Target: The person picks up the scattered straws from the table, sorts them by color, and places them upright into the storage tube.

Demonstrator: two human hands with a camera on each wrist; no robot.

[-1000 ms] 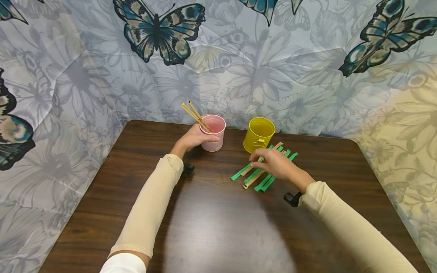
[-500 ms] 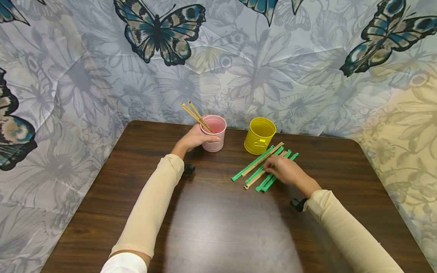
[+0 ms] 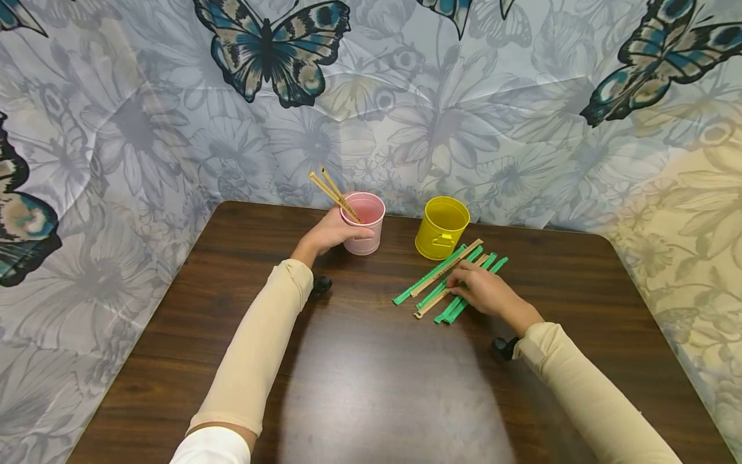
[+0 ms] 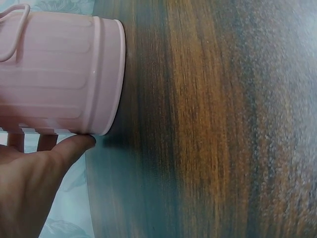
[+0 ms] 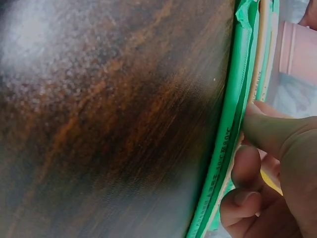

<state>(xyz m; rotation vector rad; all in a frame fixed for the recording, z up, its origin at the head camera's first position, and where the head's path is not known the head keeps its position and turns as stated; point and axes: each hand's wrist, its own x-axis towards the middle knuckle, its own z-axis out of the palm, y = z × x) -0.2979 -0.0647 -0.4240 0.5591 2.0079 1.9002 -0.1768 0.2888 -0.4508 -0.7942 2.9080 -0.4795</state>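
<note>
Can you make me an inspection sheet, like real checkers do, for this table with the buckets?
Surface: brown table, glare near the middle.
Job's things: pink bucket with two tan sticks leaning in it; yellow bucket; green sticks and loose tan sticks in front of it.
Clutter: nothing seen.
Grips: left grip holds the pink bucket; right grip is at the loose tan sticks, firm hold unclear.
Cables: nothing seen.
Surroundings: butterfly-and-flower backdrop behind.

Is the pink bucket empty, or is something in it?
Not empty: in the head view, two tan sticks stand inside the pink bucket, their upper ends jutting out above it.
</note>
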